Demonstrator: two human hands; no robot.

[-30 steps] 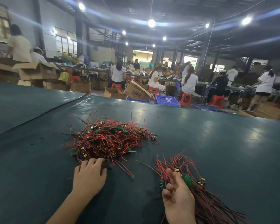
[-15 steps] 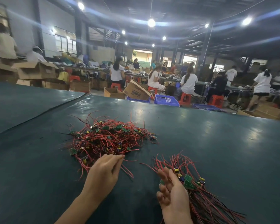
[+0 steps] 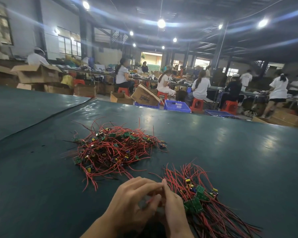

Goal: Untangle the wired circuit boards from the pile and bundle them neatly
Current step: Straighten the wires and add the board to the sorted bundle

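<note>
A tangled pile of red-wired green circuit boards [image 3: 113, 148] lies on the dark green table [image 3: 230, 152]. To its right, a straighter bundle of wired boards [image 3: 203, 201] fans toward the near right. My left hand [image 3: 132, 201] and my right hand [image 3: 174, 210] meet fingertip to fingertip in front of the pile, just left of the bundle. A short piece of red wire [image 3: 150, 200] shows between the pinched fingers of both hands. Whatever board hangs on it is hidden by my hands.
A seam in the table cover [image 3: 41, 124] runs diagonally at the left. Beyond the far edge are cardboard boxes [image 3: 38, 74], blue crates [image 3: 177, 106], red stools [image 3: 196, 103] and several seated and standing people at other tables.
My left hand has left the pile's near edge and moved right and toward me. My right hand has closed in from the bundle, and the two now pinch together on a red wire.
</note>
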